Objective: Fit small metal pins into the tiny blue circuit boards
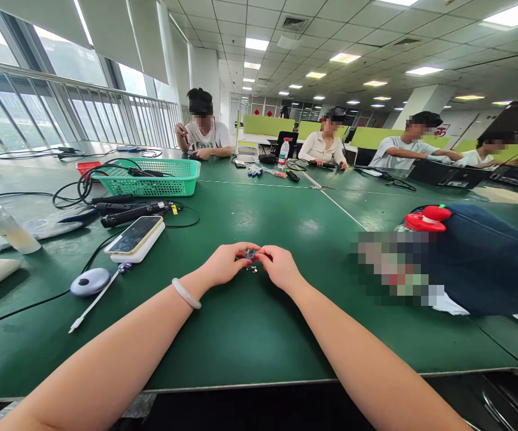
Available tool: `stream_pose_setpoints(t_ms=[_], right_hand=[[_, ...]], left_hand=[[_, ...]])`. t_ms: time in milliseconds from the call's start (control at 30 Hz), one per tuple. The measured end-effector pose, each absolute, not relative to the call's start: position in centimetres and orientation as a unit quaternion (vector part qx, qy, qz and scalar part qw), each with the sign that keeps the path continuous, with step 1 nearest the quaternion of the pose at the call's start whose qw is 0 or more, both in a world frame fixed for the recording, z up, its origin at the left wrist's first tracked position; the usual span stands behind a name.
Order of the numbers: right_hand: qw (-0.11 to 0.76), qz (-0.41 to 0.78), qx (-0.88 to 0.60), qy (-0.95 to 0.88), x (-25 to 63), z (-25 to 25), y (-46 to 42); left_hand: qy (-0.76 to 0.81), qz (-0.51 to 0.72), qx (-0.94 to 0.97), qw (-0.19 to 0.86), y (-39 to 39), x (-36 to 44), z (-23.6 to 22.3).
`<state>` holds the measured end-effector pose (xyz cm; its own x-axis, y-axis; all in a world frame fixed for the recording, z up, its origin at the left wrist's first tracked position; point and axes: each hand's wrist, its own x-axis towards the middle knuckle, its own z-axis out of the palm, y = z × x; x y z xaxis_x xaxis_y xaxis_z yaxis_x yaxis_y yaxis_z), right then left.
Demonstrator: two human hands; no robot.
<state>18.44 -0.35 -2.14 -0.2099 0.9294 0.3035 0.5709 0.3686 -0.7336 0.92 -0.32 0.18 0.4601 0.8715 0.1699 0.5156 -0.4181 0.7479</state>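
Between my fingertips, just above the green table point(250, 335), is a small bluish circuit board point(250, 254). My left hand point(225, 263) pinches its left side between thumb and fingers. On the right side, my right hand point(279, 266) also has its thumb and fingertips closed on the board. Right below the fingertips lies a tiny metallic part point(252, 269), too small to name. The fingers cover much of the board's edges. A pale bangle point(186, 294) circles my left wrist.
To my left are a phone point(136, 233) on a white box, a round lavender gadget point(90, 282) with a cable, black electric screwdrivers point(136, 212), a clear bottle point(10, 230) and a green basket point(151, 179). A dark blue bag point(487, 263) lies right. Several people sit across.
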Motion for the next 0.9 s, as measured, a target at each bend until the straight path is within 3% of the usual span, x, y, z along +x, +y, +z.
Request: stream_pose_setpoints(t_ms=[500,900], right_hand=[[0.395,0.173,-0.497,-0.753,18.1,-2.45,-0.33],[0.351,0.093,-0.506,-0.782,17.58,-1.87,-1.14]], left_hand=[[0.442,0.268,0.808,0.283,-0.66,1.26,0.21],[0.426,0.284,0.81,0.287,-0.81,1.32,0.43]])
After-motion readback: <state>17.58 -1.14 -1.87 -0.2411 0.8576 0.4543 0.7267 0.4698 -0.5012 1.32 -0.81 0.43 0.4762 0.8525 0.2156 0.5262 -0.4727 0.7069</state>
